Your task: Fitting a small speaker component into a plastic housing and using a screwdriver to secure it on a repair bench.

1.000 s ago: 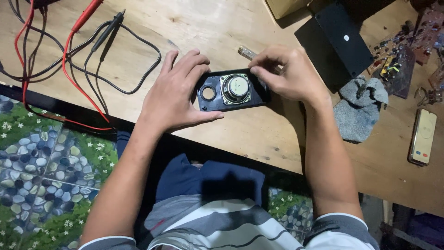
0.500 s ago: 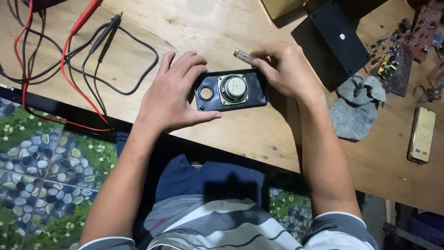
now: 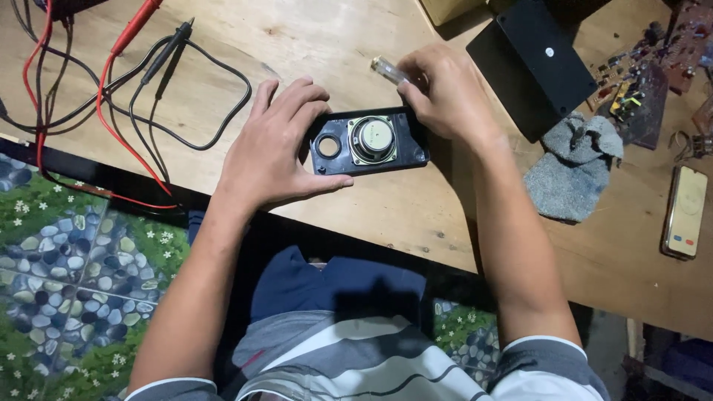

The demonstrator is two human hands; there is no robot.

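A black speaker panel [image 3: 369, 141] lies flat near the middle of the wooden counter [image 3: 356, 215], a round silver-centred speaker cone set in it and a smaller round hole at the cone's 9 o'clock. The left hand [image 3: 271, 152] rests at the panel's 9 o'clock, its fingers [image 3: 297, 96] spread wide and curled over the panel's left end, thumb pressed along the lower edge, so it grips the panel. The right hand [image 3: 449, 93] sits at the panel's 1 o'clock, touching its upper right corner; its fingers are closed narrowly round a small clear-handled tool [image 3: 388, 70] whose handle sticks out toward 10 o'clock, and its tip is hidden under the hand. At 2 o'clock from the panel lies a flat black rectangular box [image 3: 531, 63] with one pale dot on its face. At 3 o'clock a crumpled grey cloth [image 3: 572, 167] lies on the counter, and farther out at 3 o'clock a phone [image 3: 683, 212] with a pale screen lies face up. At the far 2 o'clock corner sit circuit boards [image 3: 642, 78] with small coloured parts. At 10 o'clock red and black test leads [image 3: 141, 70] with probes loop over the wood. The counter is pale, scuffed timber with a dark front edge; below it, at 8 o'clock, the floor [image 3: 74, 282] shows a pebble-and-flower pattern in green and blue.
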